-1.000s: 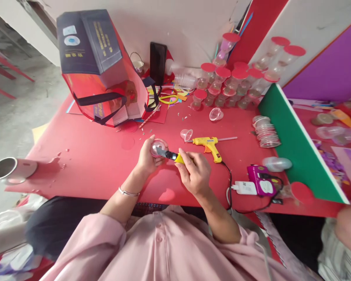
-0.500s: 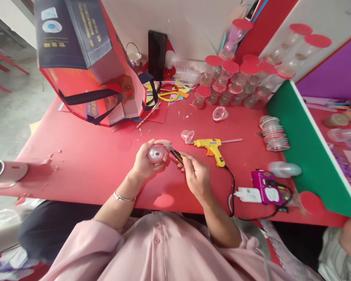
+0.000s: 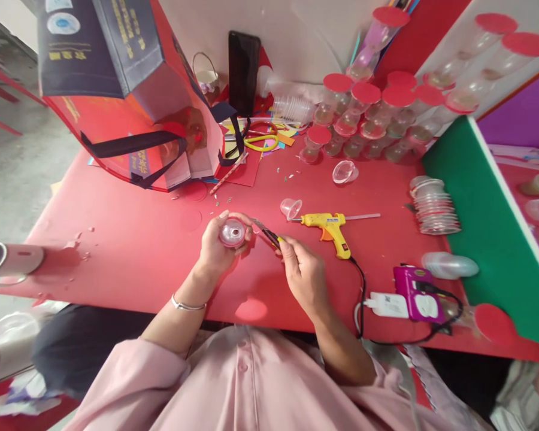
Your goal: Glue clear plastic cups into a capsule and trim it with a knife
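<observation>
Left hand (image 3: 216,246) curled around a small round clear plastic cup (image 3: 232,233), dark spot near its middle, held above the red tabletop (image 3: 153,245). Right hand (image 3: 303,276) closed on a black-and-yellow utility knife (image 3: 269,234), blade toward the cup; yellow glue gun (image 3: 331,227) lies beyond, nozzle by a second clear plastic cup (image 3: 290,208).

Left of the left hand (image 3: 224,244), the flat red tabletop (image 3: 130,245) leaves a wide lane toward the silvery cylindrical metal mug (image 3: 24,258), strewn with small scraps (image 3: 73,243). The tall navy-and-red box-shaped bag (image 3: 83,120) blocks the far left. Past the right hand (image 3: 303,272), the yellow plastic glue gun (image 3: 329,225) and thin black cord (image 3: 363,290) bar a low pass; the upright green panel (image 3: 489,221) walls the right.
</observation>
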Demonstrator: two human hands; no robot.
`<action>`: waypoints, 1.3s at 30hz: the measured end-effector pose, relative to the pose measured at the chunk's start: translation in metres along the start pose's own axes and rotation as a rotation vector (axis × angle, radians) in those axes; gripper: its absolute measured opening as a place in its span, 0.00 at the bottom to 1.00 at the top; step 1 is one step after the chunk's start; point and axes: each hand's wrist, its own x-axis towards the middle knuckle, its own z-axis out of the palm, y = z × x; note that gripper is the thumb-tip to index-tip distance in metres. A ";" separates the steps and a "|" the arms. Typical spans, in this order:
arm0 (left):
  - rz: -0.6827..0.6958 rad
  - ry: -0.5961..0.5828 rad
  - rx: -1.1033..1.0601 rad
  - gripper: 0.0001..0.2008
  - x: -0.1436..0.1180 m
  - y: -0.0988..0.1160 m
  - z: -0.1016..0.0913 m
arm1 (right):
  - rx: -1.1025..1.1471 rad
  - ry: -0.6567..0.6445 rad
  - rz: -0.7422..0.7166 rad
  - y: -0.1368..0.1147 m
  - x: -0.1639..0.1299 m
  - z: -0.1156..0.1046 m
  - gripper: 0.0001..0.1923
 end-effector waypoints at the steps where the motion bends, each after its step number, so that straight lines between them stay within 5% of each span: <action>1: 0.006 0.023 -0.001 0.23 0.001 0.000 0.000 | -0.014 0.010 -0.018 -0.001 0.000 -0.001 0.19; 5: 0.037 0.097 0.017 0.20 0.003 -0.003 0.000 | -0.062 -0.006 -0.125 -0.005 0.001 -0.005 0.18; 11: 0.003 0.055 0.043 0.17 0.004 -0.008 -0.002 | -0.161 -0.020 -0.295 -0.003 0.000 -0.003 0.20; 19: -0.044 0.103 0.078 0.21 0.004 -0.011 0.004 | -0.254 0.036 -0.368 0.001 -0.002 0.003 0.20; 39: -0.314 -0.134 0.084 0.27 0.001 -0.001 -0.020 | -0.413 0.142 -0.399 0.008 0.000 -0.005 0.22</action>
